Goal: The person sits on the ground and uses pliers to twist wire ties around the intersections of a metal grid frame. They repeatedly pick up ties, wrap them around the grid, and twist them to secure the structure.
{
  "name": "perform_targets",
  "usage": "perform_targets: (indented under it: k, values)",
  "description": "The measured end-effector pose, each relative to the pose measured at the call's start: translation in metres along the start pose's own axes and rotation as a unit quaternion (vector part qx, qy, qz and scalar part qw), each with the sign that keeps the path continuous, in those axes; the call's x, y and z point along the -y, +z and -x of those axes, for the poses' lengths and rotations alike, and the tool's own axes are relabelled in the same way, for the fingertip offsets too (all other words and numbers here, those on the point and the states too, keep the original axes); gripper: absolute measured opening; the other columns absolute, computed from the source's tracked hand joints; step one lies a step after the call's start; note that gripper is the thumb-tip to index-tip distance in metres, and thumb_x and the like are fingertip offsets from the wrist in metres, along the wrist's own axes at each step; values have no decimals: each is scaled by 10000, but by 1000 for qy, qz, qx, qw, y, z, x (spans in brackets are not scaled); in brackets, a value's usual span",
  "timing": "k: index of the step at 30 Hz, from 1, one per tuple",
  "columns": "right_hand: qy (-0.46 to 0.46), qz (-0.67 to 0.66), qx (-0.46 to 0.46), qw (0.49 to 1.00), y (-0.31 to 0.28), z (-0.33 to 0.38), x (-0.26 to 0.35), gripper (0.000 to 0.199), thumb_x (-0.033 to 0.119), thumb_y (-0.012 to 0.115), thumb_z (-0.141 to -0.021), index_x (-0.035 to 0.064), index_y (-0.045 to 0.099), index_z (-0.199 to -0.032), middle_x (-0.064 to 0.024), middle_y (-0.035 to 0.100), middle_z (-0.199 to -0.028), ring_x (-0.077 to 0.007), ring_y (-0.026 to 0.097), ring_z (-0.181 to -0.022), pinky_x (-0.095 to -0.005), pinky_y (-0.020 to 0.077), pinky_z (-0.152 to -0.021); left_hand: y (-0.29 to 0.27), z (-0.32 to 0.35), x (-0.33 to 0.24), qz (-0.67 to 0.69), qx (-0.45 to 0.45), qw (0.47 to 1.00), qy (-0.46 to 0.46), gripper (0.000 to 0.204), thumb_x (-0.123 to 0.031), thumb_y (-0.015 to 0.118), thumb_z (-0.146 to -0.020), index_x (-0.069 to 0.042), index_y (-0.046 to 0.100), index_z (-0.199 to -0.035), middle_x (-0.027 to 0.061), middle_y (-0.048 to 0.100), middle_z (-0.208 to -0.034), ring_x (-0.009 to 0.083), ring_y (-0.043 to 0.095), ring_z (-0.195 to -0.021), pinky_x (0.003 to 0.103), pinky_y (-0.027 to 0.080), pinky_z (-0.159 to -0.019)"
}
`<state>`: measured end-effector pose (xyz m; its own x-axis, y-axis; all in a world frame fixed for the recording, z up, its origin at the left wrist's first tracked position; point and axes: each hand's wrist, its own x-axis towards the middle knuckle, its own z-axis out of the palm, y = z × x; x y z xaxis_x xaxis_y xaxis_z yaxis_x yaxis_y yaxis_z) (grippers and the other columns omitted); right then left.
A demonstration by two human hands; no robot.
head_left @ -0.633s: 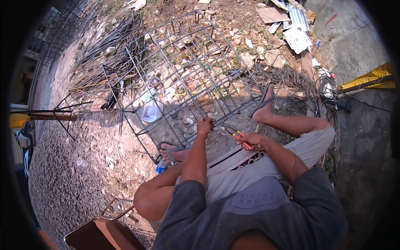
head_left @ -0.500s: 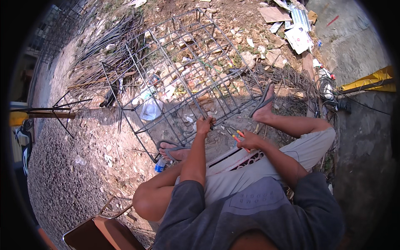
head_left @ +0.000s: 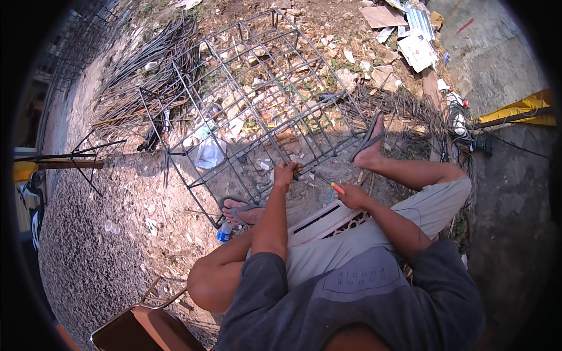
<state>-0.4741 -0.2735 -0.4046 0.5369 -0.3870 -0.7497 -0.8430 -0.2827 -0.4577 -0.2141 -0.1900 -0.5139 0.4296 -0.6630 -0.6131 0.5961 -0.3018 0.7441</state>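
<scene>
A cage of thin steel rebar (head_left: 252, 105) stands on the rubble in front of me, its near side close to my feet. My left hand (head_left: 286, 174) is closed on the near part of the cage, where bars meet; whether it also pinches a thin wire is too small to tell. To the right, my right hand (head_left: 352, 197) grips pliers (head_left: 337, 188) with red and yellow handles. Their dark jaws point up and left toward the near bar, apart from my left hand. Most of the handles are hidden in my fist.
A pile of loose rods (head_left: 146, 76) lies at the far left. Tangled wire (head_left: 398, 111) sits right of the cage. A white plastic bag (head_left: 211, 153) and a bottle (head_left: 224, 231) lie near my left foot. A brown chair (head_left: 140, 322) stands at lower left.
The pliers have turned in my right hand; their two handles showed spread apart before, and now one mostly shows. My left hand stays at the bar. The view has shifted slightly.
</scene>
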Motion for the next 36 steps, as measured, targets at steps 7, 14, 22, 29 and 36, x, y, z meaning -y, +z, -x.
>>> perform_targets:
  k: [7,14,22,29,36]
  values:
    - [150,-362,233,890,-22,0,2,643,551,675,-880,-21,527,-1134,-168,685,-913,-209,697,-864,-363,552,-655,2,3,-3,7,-9,1000,-11,201,-123,677,-935,37,571,-992,175,725,-892,232,726,-748,321,581,-682]
    - [-28,7,-33,999,3,26,30,721,392,820,-754,-103,479,-1153,-199,668,-713,-256,674,-566,-344,515,-491,0,-3,1,2,12,1000,-3,242,-136,661,-950,59,549,-1039,170,717,-926,244,728,-789,324,590,-705]
    - [129,-490,229,831,-30,9,3,241,202,746,-823,38,574,-858,-46,558,-567,-101,464,-395,-252,313,-360,7,-2,0,-17,8,1000,-1,207,-126,667,-938,22,523,-948,174,715,-906,246,729,-762,328,589,-675]
    - [-17,219,-181,958,-5,27,31,296,200,662,-861,18,578,-1079,-129,663,-917,-229,662,-760,-352,494,-585,7,-4,8,-16,-31,999,40,217,-111,651,-930,60,520,-952,184,708,-875,248,722,-728,335,598,-654]
    - [-30,316,-235,918,7,15,16,381,214,636,-879,-21,563,-1170,-171,679,-987,-321,701,-804,-447,546,-674,10,-3,8,-28,-40,998,37,197,-122,631,-939,49,540,-972,176,711,-855,233,710,-689,333,587,-642]
